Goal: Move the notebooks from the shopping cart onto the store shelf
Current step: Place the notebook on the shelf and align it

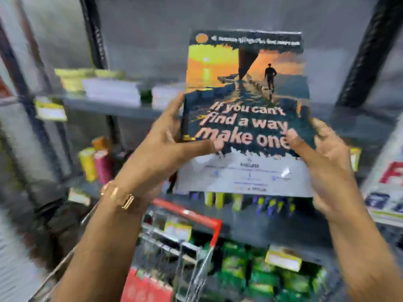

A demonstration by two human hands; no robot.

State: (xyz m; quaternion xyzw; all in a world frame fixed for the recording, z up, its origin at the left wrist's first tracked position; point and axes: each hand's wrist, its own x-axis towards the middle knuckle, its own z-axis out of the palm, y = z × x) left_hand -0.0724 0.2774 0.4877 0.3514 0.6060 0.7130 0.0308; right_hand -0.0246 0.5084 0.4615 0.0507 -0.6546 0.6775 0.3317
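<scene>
Holding one notebook [246, 110] up with both hands: left hand [172, 136] clamped on its left edge, right hand [327, 158] on the right edge. Open grey shelf [113, 106] room behind, at 12 o'clock. Paper stacks [111, 91] at 10 o'clock. Shopping cart [185, 243] at 6 o'clock, maybe holding red notebooks; too blurry.

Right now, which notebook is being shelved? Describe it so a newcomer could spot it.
Look above the red-rimmed shopping cart, before the grey shelf. Both the left hand and right hand hold up one notebook. Unlike the pale stacks shelved behind, its cover shows a sunset and "make one".
</scene>
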